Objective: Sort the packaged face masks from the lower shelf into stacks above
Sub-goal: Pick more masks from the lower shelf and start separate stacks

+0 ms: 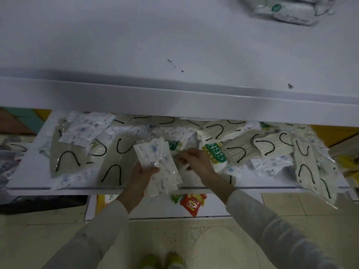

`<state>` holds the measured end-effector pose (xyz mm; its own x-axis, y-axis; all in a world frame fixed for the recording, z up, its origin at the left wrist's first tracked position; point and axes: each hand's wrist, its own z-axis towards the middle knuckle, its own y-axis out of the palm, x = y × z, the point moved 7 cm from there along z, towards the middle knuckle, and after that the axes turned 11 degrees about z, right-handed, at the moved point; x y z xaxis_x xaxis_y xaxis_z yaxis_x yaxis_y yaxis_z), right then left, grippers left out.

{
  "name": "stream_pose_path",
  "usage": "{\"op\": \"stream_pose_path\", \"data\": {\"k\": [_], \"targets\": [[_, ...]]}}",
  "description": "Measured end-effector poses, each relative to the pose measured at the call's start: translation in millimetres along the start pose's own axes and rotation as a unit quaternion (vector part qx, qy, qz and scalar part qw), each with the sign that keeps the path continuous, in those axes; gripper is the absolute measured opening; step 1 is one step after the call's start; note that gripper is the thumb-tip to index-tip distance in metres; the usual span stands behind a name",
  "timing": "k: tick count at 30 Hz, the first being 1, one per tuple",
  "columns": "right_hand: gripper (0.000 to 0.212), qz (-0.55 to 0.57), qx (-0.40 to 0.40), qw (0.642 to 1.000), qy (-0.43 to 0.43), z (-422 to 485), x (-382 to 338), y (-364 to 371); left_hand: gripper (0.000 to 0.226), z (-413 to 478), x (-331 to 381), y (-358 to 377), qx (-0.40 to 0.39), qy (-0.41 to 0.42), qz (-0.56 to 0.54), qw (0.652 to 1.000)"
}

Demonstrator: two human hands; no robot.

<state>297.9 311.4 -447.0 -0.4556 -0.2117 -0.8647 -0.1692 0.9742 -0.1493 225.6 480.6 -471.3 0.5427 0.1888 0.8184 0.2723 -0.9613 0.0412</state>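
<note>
**Right hand in the pile, left hand holding a bundle**

The upper shelf point(136, 45) spreads wide and white across the top of the view. It carries one stack of packaged masks point(291, 10) at its far right corner, well apart from both hands and on the right hand's side.

Below it, the lower shelf point(27, 169) holds a loose heap of packets. These are beige masks with black ear loops point(242, 150), pale printed ones, and a green-labelled packet point(215, 154).

The left hand point(139, 175) grips a bundle of printed packets point(157, 167) at the shelf's near edge, thumb curled over the top. The bundle's long axis runs away from the person, leaning a little left at its far end.

The right hand point(196, 162) reaches into the heap just beside the bundle, its fingers point(184, 158) bent down among the wrappers, left of the green-labelled packet. Blur hides whether they pinch anything, so I cannot tell.

The next packet most likely lies under those fingertips. The right hand is the nearer one for it.

Red snack packets point(192, 204) sit on a lower level beneath.
</note>
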Motion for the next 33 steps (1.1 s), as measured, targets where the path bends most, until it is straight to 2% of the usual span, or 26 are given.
{"op": "stream_pose_path", "data": {"k": [2,3,6,10,14,19,22,26,28,31,33], "targets": [[0.030,-0.002,0.109,0.994,0.008,41.1,-10.6,-11.9,0.030,-2.8,7.2,-18.4,0.023,0.011,-0.002,1.000],[0.039,-0.032,0.135,0.990,0.021,57.5,-14.3,-13.5,0.028,-3.4,8.1,-28.4,0.034,0.016,-0.003,0.999],[0.055,-0.072,0.137,0.987,0.051,93.1,-10.7,-2.3,0.025,-5.4,6.3,-57.2,0.071,0.034,0.005,0.997],[0.053,-0.132,0.168,0.977,0.025,112.9,0.9,6.1,0.058,-10.1,2.9,-79.6,0.059,0.054,0.000,0.997],[0.047,-0.083,0.233,0.968,0.039,103.2,-1.6,-3.2,0.043,-13.1,-1.7,-83.7,0.059,0.053,-0.002,0.997],[0.029,0.099,0.198,0.973,0.062,98.7,8.9,-17.6,0.028,-11.7,0.1,-70.9,0.075,0.046,-0.004,0.996],[0.041,0.198,0.166,0.963,0.080,98.9,8.8,-14.4,0.032,-15.7,1.7,-56.6,0.065,0.046,-0.001,0.997],[0.040,0.081,0.198,0.975,0.064,100.5,-2.7,-7.4,0.031,-18.9,-2.3,-53.8,0.056,0.035,0.007,0.998],[0.036,0.043,0.187,0.980,0.059,104.0,-3.0,-2.3,0.031,-21.1,-2.2,-58.6,0.063,0.034,0.013,0.997],[0.037,0.050,0.167,0.983,0.055,101.2,-1.5,0.1,0.032,-24.5,-4.0,-68.6,0.074,0.033,0.015,0.997],[0.039,0.108,0.216,0.968,0.075,99.6,9.5,-9.2,0.032,-25.0,-6.1,-72.7,0.075,0.029,0.015,0.997]]}}
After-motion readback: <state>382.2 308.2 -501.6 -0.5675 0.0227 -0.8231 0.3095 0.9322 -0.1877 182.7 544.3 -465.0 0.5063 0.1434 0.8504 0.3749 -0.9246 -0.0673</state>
